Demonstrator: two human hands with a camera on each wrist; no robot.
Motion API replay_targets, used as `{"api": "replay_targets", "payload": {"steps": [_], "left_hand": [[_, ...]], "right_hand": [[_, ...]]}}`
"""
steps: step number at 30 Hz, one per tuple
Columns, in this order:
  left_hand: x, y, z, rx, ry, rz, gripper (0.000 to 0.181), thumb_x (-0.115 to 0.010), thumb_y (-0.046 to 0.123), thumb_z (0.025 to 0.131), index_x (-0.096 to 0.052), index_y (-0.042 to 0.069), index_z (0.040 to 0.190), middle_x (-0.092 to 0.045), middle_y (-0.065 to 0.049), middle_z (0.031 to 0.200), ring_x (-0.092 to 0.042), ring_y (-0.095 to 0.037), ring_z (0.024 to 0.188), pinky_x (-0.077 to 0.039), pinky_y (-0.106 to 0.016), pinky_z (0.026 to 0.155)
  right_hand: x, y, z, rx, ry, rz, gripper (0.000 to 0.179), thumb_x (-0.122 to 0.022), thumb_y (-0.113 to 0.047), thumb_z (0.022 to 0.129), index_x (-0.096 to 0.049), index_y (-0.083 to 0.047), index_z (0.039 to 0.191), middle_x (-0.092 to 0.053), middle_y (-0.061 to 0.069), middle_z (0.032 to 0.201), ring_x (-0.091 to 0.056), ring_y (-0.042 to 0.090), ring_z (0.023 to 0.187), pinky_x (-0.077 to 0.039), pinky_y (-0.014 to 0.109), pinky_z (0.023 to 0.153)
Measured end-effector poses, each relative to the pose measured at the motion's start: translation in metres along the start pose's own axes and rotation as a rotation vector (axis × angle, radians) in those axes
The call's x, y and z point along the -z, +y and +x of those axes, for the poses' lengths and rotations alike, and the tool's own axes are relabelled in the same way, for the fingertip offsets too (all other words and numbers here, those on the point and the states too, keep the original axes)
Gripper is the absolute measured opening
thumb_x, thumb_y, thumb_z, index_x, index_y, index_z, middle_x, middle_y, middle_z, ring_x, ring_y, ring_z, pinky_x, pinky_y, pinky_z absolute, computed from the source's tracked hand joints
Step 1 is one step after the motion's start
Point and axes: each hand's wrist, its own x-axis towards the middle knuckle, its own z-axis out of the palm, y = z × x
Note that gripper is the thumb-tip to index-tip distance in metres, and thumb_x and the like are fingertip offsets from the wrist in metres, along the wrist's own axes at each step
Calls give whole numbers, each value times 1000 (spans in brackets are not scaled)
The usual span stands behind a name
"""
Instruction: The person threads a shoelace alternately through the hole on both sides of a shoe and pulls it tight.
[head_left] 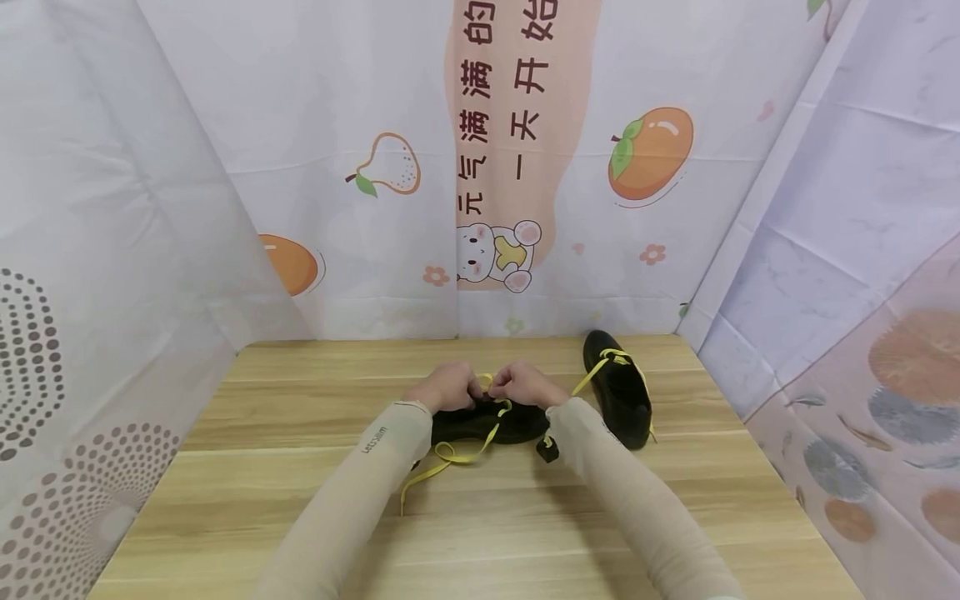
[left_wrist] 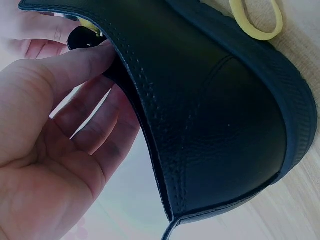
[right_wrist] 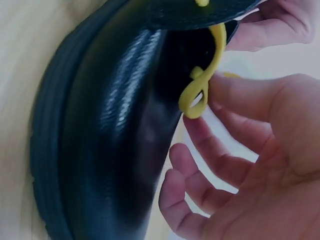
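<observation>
A black shoe point(head_left: 517, 428) with a yellow shoelace point(head_left: 467, 457) lies sideways on the table, both hands above it. My left hand point(head_left: 448, 387) grips the edge of the shoe's opening by the lacing; in the left wrist view the thumb point(left_wrist: 97, 56) presses the black leather, with other fingers behind. My right hand point(head_left: 528, 386) pinches the lace between thumb and index finger, as the right wrist view shows. There a small loop of lace point(right_wrist: 216, 50) stands at the fingertips, while the other fingers curl loosely. One long lace end trails over the shoe's near side onto the table.
A second black shoe point(head_left: 606, 385) with yellow lace stands at the right back of the wooden table point(head_left: 300, 500). A small dark item point(head_left: 548, 451) shows beside the right wrist. Printed curtains point(head_left: 337, 100) enclose the back and both sides.
</observation>
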Motion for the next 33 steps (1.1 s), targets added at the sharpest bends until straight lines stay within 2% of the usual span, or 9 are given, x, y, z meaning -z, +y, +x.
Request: {"api": "replay_targets", "payload": {"steps": [5, 8, 10, 15, 17, 20, 24, 29, 33], "left_hand": [[1, 1, -1, -12, 1, 2, 17, -82, 3, 81, -83, 13, 94, -77, 3, 95, -68, -17, 99, -53, -37, 92], [1, 1, -1, -14, -2, 0, 18, -81, 2, 82, -83, 13, 96, -77, 3, 94, -69, -18, 100, -53, -37, 92], [1, 1, -1, -8, -4, -2, 18, -80, 1, 83, -83, 13, 97, -77, 2, 95, -70, -18, 101, -53, -37, 92], [2, -1, 0, -9, -14, -9, 20, -79, 0, 83, -83, 13, 97, -77, 4, 93, -70, -17, 99, -54, -36, 92], [4, -2, 1, -20, -19, -7, 19, -78, 0, 83, -84, 14, 95, -76, 6, 90, -70, -15, 95, -54, -36, 90], [3, -7, 3, -49, -14, -8, 18, -77, 2, 82, -84, 15, 94, -76, 8, 87, -69, -12, 90, -55, -34, 86], [1, -9, 3, -48, -4, -20, 17, -77, 2, 85, -83, 13, 96, -76, 5, 90, -70, -15, 94, -55, -35, 87], [-1, -6, 2, -15, 13, -12, 16, -76, 1, 87, -82, 11, 98, -77, 2, 93, -70, -19, 97, -54, -37, 90], [-2, -6, 2, 3, 22, -9, 15, -76, 3, 88, -82, 12, 99, -77, 2, 95, -70, -18, 99, -53, -36, 91]], "right_hand": [[3, -6, 0, -45, 39, -1, 27, -63, -11, 100, -64, -3, 74, -46, -5, 62, -38, 10, 55, -33, 24, 56], [6, -10, 0, -50, 119, 39, 26, -58, -11, 102, -59, -1, 78, -42, -3, 63, -37, 11, 56, -31, 24, 55], [9, -13, 0, -46, 170, 76, 24, -55, -11, 103, -60, 2, 83, -46, 1, 66, -38, 14, 57, -31, 24, 55], [11, -16, 0, -56, 223, 173, 20, -52, -6, 104, -63, 8, 95, -66, 18, 88, -59, 26, 75, -43, 24, 62], [10, -15, 1, -71, 229, 195, 19, -52, -5, 104, -63, 8, 96, -68, 21, 96, -62, 26, 82, -46, 23, 67], [8, -14, 1, -87, 235, 232, 18, -53, -7, 104, -63, 7, 97, -67, 23, 97, -58, 19, 77, -43, 23, 65], [8, -18, 0, -96, 233, 290, 19, -55, -13, 104, -65, 3, 100, -65, 18, 95, -56, 17, 75, -41, 23, 60], [7, -23, 0, -108, 251, 368, 24, -54, -20, 106, -65, 1, 103, -66, 9, 96, -63, 37, 97, -43, 23, 62], [6, -24, 2, -88, 305, 418, 23, -54, -19, 106, -64, 3, 106, -66, 8, 94, -62, 41, 97, -44, 27, 64]]}}
